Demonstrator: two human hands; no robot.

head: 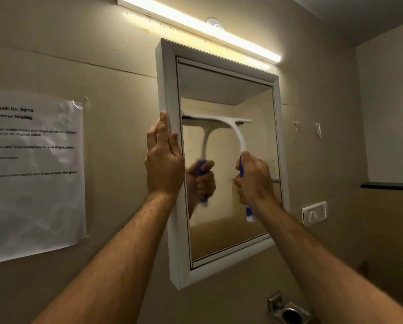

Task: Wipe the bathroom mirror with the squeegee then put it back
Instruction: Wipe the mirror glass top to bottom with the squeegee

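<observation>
A white-framed mirror (pixel 223 265) hangs on the beige wall, tilted in my view. My right hand (pixel 254 181) grips the blue handle of a white squeegee (pixel 236 132), whose blade lies flat against the glass about a third of the way down. The blade spans most of the glass width, and its reflection shows beside it. My left hand (pixel 164 162) holds the left edge of the frame, fingers straight up along it and thumb on the front.
A printed task sheet (pixel 32 174) is taped to the wall at left. A lit tube light (pixel 195 24) runs above the mirror. A white wall switch (pixel 313 212) sits right of the frame, a metal holder (pixel 289 311) below it, a dark ledge (pixel 388 185) far right.
</observation>
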